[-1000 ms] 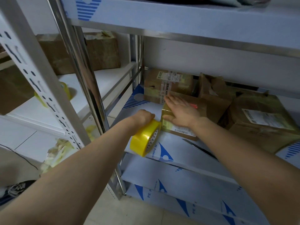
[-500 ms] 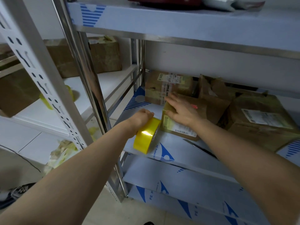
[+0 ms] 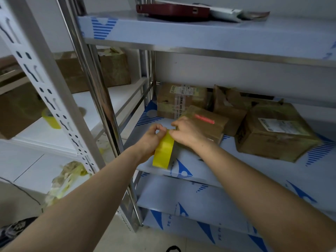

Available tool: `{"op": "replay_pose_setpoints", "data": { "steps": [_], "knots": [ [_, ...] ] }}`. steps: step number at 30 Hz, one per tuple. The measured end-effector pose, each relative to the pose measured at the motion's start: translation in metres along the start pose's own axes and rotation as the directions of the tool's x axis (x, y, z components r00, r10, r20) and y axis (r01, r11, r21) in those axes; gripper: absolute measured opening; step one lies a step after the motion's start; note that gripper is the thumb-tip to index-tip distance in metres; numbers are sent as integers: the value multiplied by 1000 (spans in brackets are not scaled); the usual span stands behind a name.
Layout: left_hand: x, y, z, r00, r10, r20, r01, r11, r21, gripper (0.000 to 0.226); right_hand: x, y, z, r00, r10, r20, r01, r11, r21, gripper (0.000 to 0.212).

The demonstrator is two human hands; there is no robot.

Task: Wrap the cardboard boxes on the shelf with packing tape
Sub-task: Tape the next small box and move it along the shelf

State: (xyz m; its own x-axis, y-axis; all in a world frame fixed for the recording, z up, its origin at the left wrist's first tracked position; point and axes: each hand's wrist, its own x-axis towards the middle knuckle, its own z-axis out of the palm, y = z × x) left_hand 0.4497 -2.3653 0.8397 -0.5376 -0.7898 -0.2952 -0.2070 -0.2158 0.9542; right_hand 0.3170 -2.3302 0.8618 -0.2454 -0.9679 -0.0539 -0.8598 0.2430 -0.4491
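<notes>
A yellow roll of packing tape stands on edge in my left hand, which grips it over the front of the middle shelf. My right hand has its fingertips curled at the top of the roll, pinching at the tape there. Just behind the hands lies a small cardboard box with a red mark on top. Three more cardboard boxes sit on the same shelf: one at the back left, a crumpled one behind, a large one at the right.
A steel upright and a white perforated post stand left of my arms. The left-hand rack holds a second yellow tape roll and brown boxes. A dark red case lies on the top shelf. Crumpled tape scraps lie on the floor.
My right hand left the top of the small box and came back onto the tape roll. The left hand turned the roll more upright. The camera tilted up slightly.
</notes>
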Motion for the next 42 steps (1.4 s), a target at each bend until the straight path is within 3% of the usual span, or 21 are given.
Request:
{"op": "replay_pose_setpoints", "data": {
  "steps": [3,5,7,9,13,16,19,21,26,30,34,38,42],
  "knots": [
    [-1,-4,-2,999,25,26,-23,998,-66,11,5,1,0,999,-15,30,8,978,209,30],
    [-3,-7,-4,999,44,31,-40,994,-103,11,3,3,4,1000,-3,-5,5,908,419,23],
    [-3,-8,-6,998,54,24,-51,991,-122,10,1,4,10,998,16,-60,17,862,506,13],
    [-4,-8,-7,999,47,6,-46,991,-123,8,2,4,16,995,16,-95,29,895,446,7],
    [-2,-10,-4,999,54,-1,-54,993,-105,14,-5,-4,17,976,-56,-210,76,993,90,20],
    [0,-8,-3,999,39,0,-39,989,-144,23,-14,-11,15,947,-132,-293,104,989,-108,24],
    [1,-9,-3,998,59,6,-58,991,-118,16,-17,-11,15,942,-140,-306,90,981,-172,27],
    [2,-10,-5,999,50,-10,-51,993,-110,14,-18,-10,17,942,-143,-305,96,982,-163,26],
    [3,-10,-7,997,40,-73,-54,980,-194,8,-15,-9,15,950,-81,-302,108,991,74,19],
    [6,-9,-5,991,45,-125,-61,990,-127,16,-12,-7,13,966,-53,-251,97,981,165,18],
    [8,-6,-7,989,22,-148,-45,988,-150,17,-13,-6,11,980,-50,-193,111,942,316,44],
    [6,-5,-8,990,3,-142,-34,975,-220,14,-12,-5,10,981,-110,-162,152,949,278,23],
    [3,-3,-7,992,-5,-128,-32,960,-279,13,-14,-6,12,981,-102,-163,143,953,267,24]
  ]
}}
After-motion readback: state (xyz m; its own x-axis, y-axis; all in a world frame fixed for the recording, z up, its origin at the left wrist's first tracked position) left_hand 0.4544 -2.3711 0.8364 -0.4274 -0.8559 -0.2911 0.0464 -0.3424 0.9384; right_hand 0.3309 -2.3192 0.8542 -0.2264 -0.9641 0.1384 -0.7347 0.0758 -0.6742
